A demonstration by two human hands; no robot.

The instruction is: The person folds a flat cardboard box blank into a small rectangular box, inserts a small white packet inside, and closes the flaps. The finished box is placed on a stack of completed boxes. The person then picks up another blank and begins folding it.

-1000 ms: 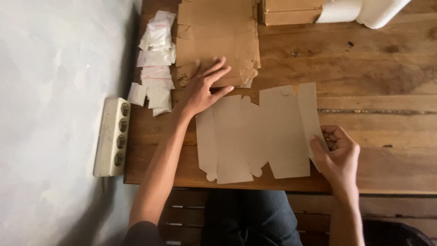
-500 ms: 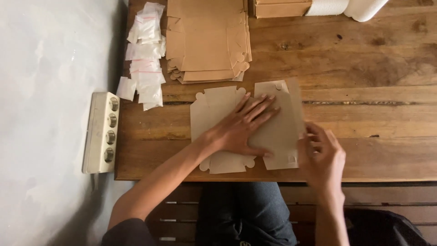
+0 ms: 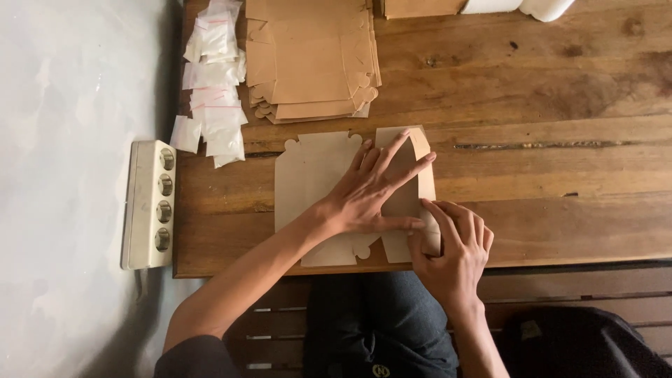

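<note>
A flat brown cardboard box blank (image 3: 308, 175) lies on the wooden table (image 3: 546, 140) near its front edge, with its right panel folded over. My left hand (image 3: 371, 192) lies flat on the folded panel, fingers spread and pointing right. My right hand (image 3: 451, 248) pinches the lower right corner of the same blank, thumb and fingers pressing on the fold.
A stack of identical flat blanks (image 3: 311, 59) sits at the back of the table. Several small clear bags of white contents (image 3: 213, 84) lie to its left. A white power strip (image 3: 150, 203) rests by the table's left edge. White rolls (image 3: 518, 7) stand at the top.
My left hand came from the stack onto the blank and pressed it flat. The right panel has been folded over to the left, and my right hand moved in onto its lower corner.
</note>
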